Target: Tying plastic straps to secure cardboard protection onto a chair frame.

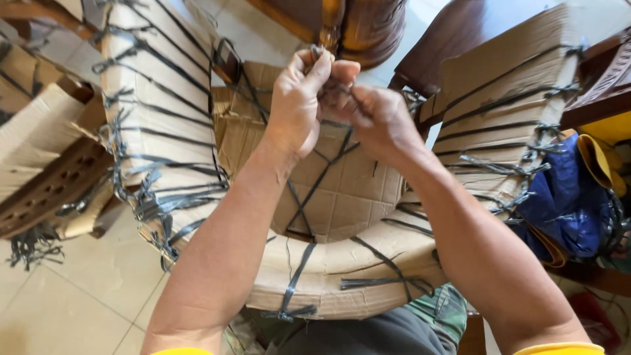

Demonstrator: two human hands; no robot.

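Cardboard wrapping (342, 197) already covers most of the curved chair frame, bound at many places by knotted dark plastic straps along the left arm (158, 118), the right arm (506, 112) and the front rim (328, 269). Both hands meet at the top of the back panel: the left hand (299, 105) and right hand (378, 121) each pinch an end of a grey strap (335, 89), fingers closed on it, so this tie looks unfinished. Room is tight, with wrapped arms on both sides, a wooden chair (368, 26) just behind, and a blue bag (568, 204) near the right.

Furniture wkshop: cardboard-wrapped chairs (164, 125), tile floor (85, 296).
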